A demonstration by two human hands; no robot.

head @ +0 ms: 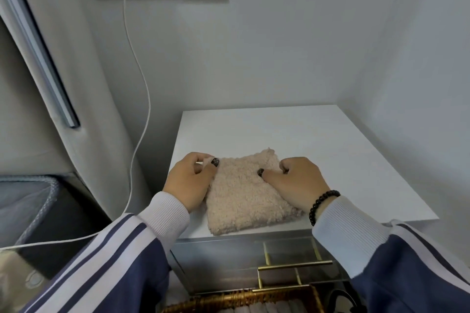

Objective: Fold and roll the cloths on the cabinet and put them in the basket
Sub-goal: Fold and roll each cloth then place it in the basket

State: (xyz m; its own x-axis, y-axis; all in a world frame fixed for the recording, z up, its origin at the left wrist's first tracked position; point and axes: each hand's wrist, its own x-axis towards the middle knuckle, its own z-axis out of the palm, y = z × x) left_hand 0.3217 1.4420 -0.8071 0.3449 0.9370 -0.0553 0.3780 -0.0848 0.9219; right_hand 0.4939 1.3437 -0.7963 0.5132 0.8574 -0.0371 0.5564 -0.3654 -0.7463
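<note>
**Beige cloth folded flat, about to start the roll**

So here's my view: the fuzzy beige cloth lies folded on the white cabinet top, near its front edge. My left hand pinches the far-left corner between thumb and fingers. My right hand has its fingers curled onto the far-right edge, thumb pressed flat on the pile.

Seems to me the roll starts from that far edge. I'd keep both hands level so it comes out even, tuck the first turn tight, and watch the thick pile, which probably springs open if I ease off.

Hard to make out: the right fingertips are buried in the fuzz, so I can't say how many layers they've got. The wicker basket is cut off at the bottom, with pale rolls barely showing inside.
</note>
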